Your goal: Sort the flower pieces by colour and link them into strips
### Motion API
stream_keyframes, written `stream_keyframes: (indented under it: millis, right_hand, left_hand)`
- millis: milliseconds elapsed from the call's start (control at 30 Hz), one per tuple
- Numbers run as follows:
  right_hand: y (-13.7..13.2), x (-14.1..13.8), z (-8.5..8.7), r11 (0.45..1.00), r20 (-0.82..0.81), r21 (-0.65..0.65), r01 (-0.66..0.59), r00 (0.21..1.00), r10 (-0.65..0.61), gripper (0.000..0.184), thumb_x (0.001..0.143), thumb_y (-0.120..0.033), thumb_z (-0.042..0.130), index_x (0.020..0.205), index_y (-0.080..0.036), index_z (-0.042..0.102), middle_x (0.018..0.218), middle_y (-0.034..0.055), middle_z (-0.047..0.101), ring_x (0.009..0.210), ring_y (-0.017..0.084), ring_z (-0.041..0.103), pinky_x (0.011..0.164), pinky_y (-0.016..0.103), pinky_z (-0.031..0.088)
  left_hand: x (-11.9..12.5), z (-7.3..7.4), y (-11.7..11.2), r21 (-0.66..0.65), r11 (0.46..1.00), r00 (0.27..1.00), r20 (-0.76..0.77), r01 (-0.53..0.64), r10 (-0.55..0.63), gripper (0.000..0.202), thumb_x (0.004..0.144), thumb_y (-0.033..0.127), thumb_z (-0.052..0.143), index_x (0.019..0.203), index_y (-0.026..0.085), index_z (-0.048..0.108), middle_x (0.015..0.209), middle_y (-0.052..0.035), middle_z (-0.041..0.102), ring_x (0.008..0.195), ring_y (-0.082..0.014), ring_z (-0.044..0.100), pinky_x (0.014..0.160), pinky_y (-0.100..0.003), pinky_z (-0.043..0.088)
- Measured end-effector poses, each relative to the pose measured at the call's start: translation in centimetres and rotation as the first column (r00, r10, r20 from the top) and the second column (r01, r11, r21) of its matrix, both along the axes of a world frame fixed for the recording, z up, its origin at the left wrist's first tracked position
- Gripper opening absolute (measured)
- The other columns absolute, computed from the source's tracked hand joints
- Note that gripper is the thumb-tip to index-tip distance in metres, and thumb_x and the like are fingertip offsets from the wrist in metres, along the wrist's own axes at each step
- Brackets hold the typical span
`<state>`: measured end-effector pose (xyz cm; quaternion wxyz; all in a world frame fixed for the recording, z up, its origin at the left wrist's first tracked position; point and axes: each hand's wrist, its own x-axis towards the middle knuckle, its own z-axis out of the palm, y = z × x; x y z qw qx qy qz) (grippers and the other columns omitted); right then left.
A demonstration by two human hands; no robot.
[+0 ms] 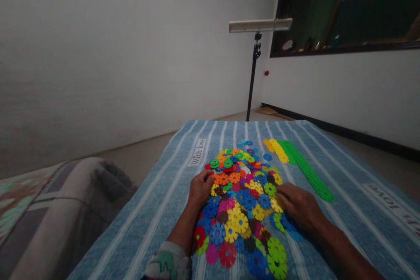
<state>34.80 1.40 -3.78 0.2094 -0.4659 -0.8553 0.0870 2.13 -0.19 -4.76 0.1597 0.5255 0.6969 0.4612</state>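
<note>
A heap of colourful notched plastic flower discs (243, 199) lies between my hands on a striped blue cloth. My left hand (200, 187) rests at the heap's left edge, its fingers bent together beside several orange discs (226, 178); whatever they may pinch is hidden. On the right side of the heap, my right hand (300, 204) is curled, thumb and fingertips closed at the edge of a yellow disc (276, 205). Beyond that hand lie a long green row of overlapping discs (311, 175) and a shorter yellow row (278, 151).
The striped cloth (147, 223) covers the table, with a few loose blue discs (267, 157) near the rows. A black stand (252, 78) with a flat bar rises behind the table. Draped fabric (82, 210) is at the left; a dark window (348, 4) is at upper right.
</note>
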Motion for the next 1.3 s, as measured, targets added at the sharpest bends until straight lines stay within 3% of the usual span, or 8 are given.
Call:
stream_keyframes:
  millis: [167,300,533,733,867,1000,1167,1300]
  right_hand:
    - [1.4,-4.7,1.1,0.990,0.048,0.097,-0.099,0.994,0.094,0.031,0.095,-0.031,0.038,0.082,-0.021,0.064,0.088,0.0074,0.065,0.088,0.020,0.057,0.081,0.031,0.039]
    - [2.0,-8.9,1.2,0.989,0.053,0.010,-0.148,0.988,0.147,0.025,0.092,-0.037,0.049,0.100,-0.019,0.065,0.105,0.0086,0.063,0.102,0.022,0.054,0.090,0.034,0.037]
    - [-0.6,-13.6,0.6,0.969,0.109,-0.030,-0.247,0.962,0.248,0.039,0.087,-0.043,0.059,0.120,-0.024,0.058,0.121,0.0094,0.059,0.116,0.026,0.049,0.098,0.040,0.032]
    - [-2.9,-13.4,0.2,0.953,0.127,0.006,-0.304,0.945,0.301,0.042,0.088,-0.039,0.060,0.126,-0.024,0.052,0.120,0.0100,0.059,0.113,0.026,0.050,0.099,0.043,0.034]
    - [-4.1,-12.5,0.1,0.933,0.110,0.029,-0.358,0.929,0.353,0.030,0.089,-0.039,0.058,0.114,-0.023,0.057,0.109,0.0069,0.062,0.107,0.024,0.052,0.101,0.043,0.032]
    - [-4.9,-11.6,0.5,0.929,0.116,0.019,-0.370,0.923,0.366,0.020,0.092,-0.037,0.054,0.105,-0.023,0.059,0.103,0.0051,0.062,0.100,0.022,0.054,0.091,0.038,0.037]
    - [-2.7,-10.7,1.5,0.942,0.106,-0.019,-0.335,0.936,0.335,0.019,0.095,-0.031,0.047,0.089,-0.021,0.061,0.095,0.0046,0.061,0.095,0.020,0.054,0.085,0.033,0.038]
    - [0.8,-11.2,2.0,0.984,0.138,-0.029,-0.175,0.974,0.177,0.027,0.091,-0.035,0.053,0.110,-0.018,0.060,0.110,0.0106,0.059,0.105,0.023,0.052,0.091,0.035,0.037]
  left_hand:
    - [-0.1,-0.3,-0.1,0.008,1.000,1.000,0.007,0.005,-0.005,0.028,0.071,0.032,0.054,0.085,0.016,0.073,0.079,-0.0037,0.074,0.076,-0.0221,0.067,0.073,-0.032,0.051]
    - [-0.3,-0.9,0.0,0.023,1.000,1.000,0.026,0.012,-0.013,0.029,0.071,0.031,0.055,0.086,0.015,0.073,0.082,-0.0057,0.074,0.078,-0.0221,0.067,0.076,-0.033,0.050]
    - [-0.5,-1.6,0.5,0.068,0.998,0.998,0.063,0.020,-0.024,0.027,0.070,0.031,0.053,0.084,0.016,0.072,0.078,-0.0033,0.073,0.077,-0.0211,0.067,0.074,-0.032,0.051]
    - [-0.3,-1.5,0.5,0.098,0.995,0.997,0.080,0.000,-0.008,0.024,0.069,0.031,0.054,0.080,0.017,0.071,0.077,-0.0022,0.073,0.076,-0.0206,0.067,0.074,-0.032,0.051]
    - [-0.1,-1.2,0.5,0.094,0.995,0.996,0.094,-0.014,0.006,0.024,0.070,0.031,0.054,0.080,0.017,0.071,0.076,-0.0018,0.073,0.074,-0.0204,0.067,0.072,-0.031,0.051]
    - [0.0,-1.0,0.4,0.076,0.997,0.995,0.096,-0.013,0.006,0.024,0.070,0.031,0.055,0.080,0.017,0.071,0.073,-0.0012,0.071,0.072,-0.0198,0.066,0.070,-0.031,0.051]
    - [0.1,-0.9,0.3,0.042,0.999,0.997,0.081,-0.012,0.009,0.027,0.071,0.035,0.055,0.082,0.016,0.071,0.069,-0.0002,0.069,0.067,-0.0189,0.064,0.066,-0.030,0.049]
    - [0.1,-0.9,0.3,0.014,1.000,0.999,0.044,-0.004,0.004,0.030,0.072,0.039,0.056,0.083,0.016,0.071,0.067,0.0005,0.066,0.066,-0.0186,0.062,0.062,-0.028,0.048]
